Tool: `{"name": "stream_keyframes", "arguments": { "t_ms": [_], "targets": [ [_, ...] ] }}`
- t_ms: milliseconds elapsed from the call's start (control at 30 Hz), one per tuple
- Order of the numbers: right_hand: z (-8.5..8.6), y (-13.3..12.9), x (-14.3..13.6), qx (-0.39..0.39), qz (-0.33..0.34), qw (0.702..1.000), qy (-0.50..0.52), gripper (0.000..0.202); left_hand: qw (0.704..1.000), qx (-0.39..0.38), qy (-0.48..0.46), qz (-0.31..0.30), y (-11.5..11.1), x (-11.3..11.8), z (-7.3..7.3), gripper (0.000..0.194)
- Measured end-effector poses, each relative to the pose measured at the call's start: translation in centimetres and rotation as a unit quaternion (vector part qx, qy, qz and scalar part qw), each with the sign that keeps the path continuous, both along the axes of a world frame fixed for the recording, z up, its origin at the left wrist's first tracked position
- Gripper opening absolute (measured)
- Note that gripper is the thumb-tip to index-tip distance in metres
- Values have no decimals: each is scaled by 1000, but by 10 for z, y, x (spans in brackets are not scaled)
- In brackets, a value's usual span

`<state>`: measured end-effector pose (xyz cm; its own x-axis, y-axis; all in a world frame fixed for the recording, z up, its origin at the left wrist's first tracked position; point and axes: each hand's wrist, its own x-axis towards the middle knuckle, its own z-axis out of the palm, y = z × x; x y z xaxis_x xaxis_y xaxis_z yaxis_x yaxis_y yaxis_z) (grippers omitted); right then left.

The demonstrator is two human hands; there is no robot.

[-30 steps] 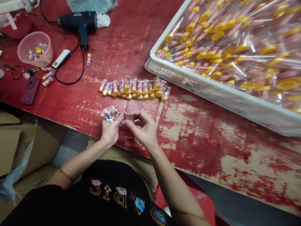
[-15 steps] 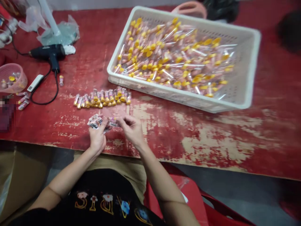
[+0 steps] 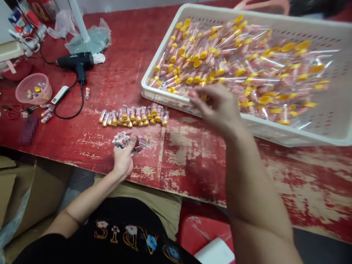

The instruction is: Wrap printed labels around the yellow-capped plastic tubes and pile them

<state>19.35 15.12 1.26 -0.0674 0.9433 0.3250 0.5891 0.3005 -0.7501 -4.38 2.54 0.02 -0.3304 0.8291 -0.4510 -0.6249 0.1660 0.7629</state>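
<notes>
Head, left hand (image 3: 123, 157): your fingers (image 3: 131, 143) clamped printed slips (image 3: 120, 139); a slack grip risked spilling them.
Right hand (image 3: 220, 108): yours hung by the crate (image 3: 275, 132); whether fingers met, I couldn't tell.

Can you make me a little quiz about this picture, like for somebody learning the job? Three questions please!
1. True or false: the left hand is holding printed slips.

2. Which container is the right hand nearest to?
a) pink basket
b) white crate
c) cardboard box

3. Fill in the colour: the short tubes grouped just beyond the left hand have ____ caps.

Key: 1. True. 2. b. 3. Yellow.
</notes>
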Motion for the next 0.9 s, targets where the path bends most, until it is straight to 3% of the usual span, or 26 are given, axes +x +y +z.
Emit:
{"name": "stream_keyframes", "arguments": {
  "t_ms": [67,133,233,467,900],
  "targets": [
    [2,-67,-19,12,61,991,119,36,1000,-1,-6,-8,-1,-1,0,58],
    [-2,-121,-38,32,68,984,164,31,1000,-1,-8,-21,-2,1,0,58],
    [-12,-162,-55,52,41,984,168,27,999,5,-7,-54,-7,4,-1,57],
    [-16,-178,-55,65,-65,965,245,24,995,11,1,-97,-16,5,-5,54],
    [-17,-195,-62,93,-50,962,251,35,992,18,-1,-123,-21,6,-6,61]
  ]
}}
